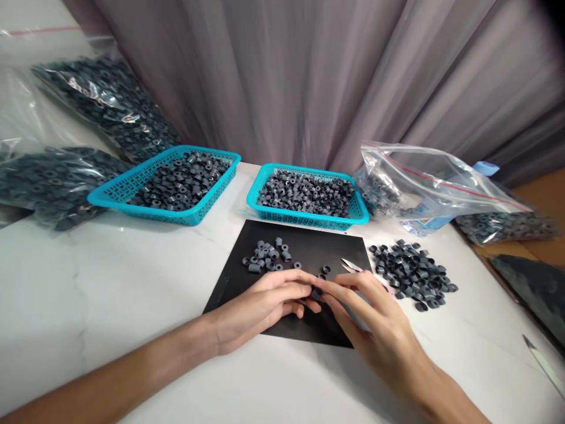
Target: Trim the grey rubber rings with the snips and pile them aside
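My left hand [258, 306] and my right hand [375, 321] meet over a black mat [304, 250], fingertips pinched together on one small dark grey rubber ring [316, 292]. A small cluster of grey rings [266, 257] lies on the mat behind my left hand, with a single ring [326, 270] close to my fingers. Small metal snips [351, 267] with a pink handle lie just behind my right hand, partly hidden by it. A loose pile of grey rings [412, 274] sits on the white table to the right of the mat.
Two teal plastic baskets [110, 194] [256, 203] full of grey rings stand behind the mat. Clear bags of rings lie at the far left [106, 103] and right [424, 182]. A grey curtain hangs behind. A blade tip [541, 359] shows at the right edge.
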A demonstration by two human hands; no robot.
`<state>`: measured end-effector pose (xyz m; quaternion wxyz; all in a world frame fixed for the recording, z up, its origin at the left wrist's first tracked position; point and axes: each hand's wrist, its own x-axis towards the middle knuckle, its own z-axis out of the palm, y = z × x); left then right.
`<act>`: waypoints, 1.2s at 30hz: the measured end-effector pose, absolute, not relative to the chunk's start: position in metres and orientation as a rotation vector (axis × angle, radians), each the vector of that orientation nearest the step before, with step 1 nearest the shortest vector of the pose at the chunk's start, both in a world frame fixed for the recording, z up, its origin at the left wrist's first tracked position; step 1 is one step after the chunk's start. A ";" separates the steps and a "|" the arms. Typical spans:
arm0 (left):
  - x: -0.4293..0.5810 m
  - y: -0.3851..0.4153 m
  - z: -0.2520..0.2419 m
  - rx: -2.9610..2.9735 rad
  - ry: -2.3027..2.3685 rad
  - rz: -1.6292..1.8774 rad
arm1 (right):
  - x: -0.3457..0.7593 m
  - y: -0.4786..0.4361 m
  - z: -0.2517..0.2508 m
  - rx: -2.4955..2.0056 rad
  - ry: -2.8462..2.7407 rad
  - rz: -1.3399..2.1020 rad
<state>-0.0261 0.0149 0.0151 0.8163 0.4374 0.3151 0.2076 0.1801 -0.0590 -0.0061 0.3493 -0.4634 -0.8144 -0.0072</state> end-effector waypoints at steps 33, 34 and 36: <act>-0.023 0.016 0.014 0.790 0.606 0.442 | 0.171 -0.056 -0.010 -1.131 -1.861 0.313; -0.023 0.016 0.014 0.802 0.602 0.439 | 0.171 -0.056 -0.010 -1.124 -1.859 0.322; -0.024 0.016 0.014 0.825 0.594 0.437 | 0.173 -0.055 -0.008 -1.112 -1.864 0.342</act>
